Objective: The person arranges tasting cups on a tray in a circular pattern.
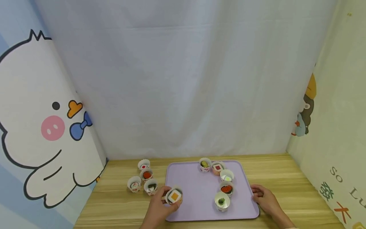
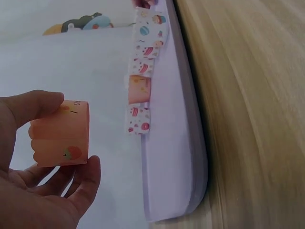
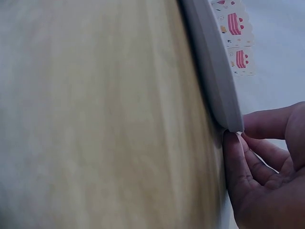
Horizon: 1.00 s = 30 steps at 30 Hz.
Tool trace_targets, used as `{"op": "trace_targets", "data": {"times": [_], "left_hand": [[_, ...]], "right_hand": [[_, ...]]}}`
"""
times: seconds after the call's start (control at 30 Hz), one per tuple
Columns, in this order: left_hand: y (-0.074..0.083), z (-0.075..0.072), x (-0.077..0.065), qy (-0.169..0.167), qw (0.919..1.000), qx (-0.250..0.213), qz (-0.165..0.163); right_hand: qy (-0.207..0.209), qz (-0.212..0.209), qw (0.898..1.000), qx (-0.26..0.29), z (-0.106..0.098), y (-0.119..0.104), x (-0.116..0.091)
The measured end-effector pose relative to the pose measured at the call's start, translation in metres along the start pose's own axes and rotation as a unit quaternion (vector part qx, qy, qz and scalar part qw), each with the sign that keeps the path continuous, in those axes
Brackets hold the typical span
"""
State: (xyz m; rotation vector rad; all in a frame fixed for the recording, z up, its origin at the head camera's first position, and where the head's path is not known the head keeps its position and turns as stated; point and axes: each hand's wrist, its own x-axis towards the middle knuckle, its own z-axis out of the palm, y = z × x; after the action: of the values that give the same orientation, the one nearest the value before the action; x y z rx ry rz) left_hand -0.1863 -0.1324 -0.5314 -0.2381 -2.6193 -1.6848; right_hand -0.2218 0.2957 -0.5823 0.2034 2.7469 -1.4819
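Observation:
My left hand [image 1: 159, 207] grips an orange paper cupcake cup [image 2: 71, 133] between thumb and fingers, over the left part of a lilac tray [image 1: 194, 181]. In the head view a white square piece with an orange centre [image 1: 174, 196] shows inside that cup. At the tray's right side, my right hand [image 1: 266, 199] pinches the rim, thumb above and a finger below, as the right wrist view shows. On the tray's right half, several filled paper cups stand in a curved row, among them one with green content [image 1: 221, 201] and one with red content [image 1: 227, 189].
Left of the tray, several more filled paper cups stand grouped on the wooden table [image 1: 114, 203], including a cup with red content [image 1: 147, 175]. A pale curtain [image 1: 186, 89] hangs behind the table, with printed cloths on both sides.

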Motion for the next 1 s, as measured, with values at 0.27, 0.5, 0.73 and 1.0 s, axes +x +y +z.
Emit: {"op": "trace_targets", "data": {"times": [0.27, 0.5, 0.73, 1.0], "left_hand": [[-0.003, 0.027, 0.005, -0.044, 0.9984, 0.018, 0.032], [-0.002, 0.048, 0.006, -0.078, 0.9961, 0.017, 0.038], [-0.006, 0.068, 0.009, -0.112, 0.9934, 0.008, 0.021], [-0.007, 0.087, 0.013, -0.129, 0.9915, 0.013, 0.015]], "right_hand": [[-0.001, -0.004, 1.000, 0.006, 0.000, 0.001, 0.001], [0.000, -0.004, 1.000, 0.006, 0.000, 0.001, 0.001], [0.002, -0.004, 1.000, 0.005, 0.000, 0.001, 0.001], [0.003, -0.006, 1.000, 0.002, 0.000, 0.002, 0.001]]}}
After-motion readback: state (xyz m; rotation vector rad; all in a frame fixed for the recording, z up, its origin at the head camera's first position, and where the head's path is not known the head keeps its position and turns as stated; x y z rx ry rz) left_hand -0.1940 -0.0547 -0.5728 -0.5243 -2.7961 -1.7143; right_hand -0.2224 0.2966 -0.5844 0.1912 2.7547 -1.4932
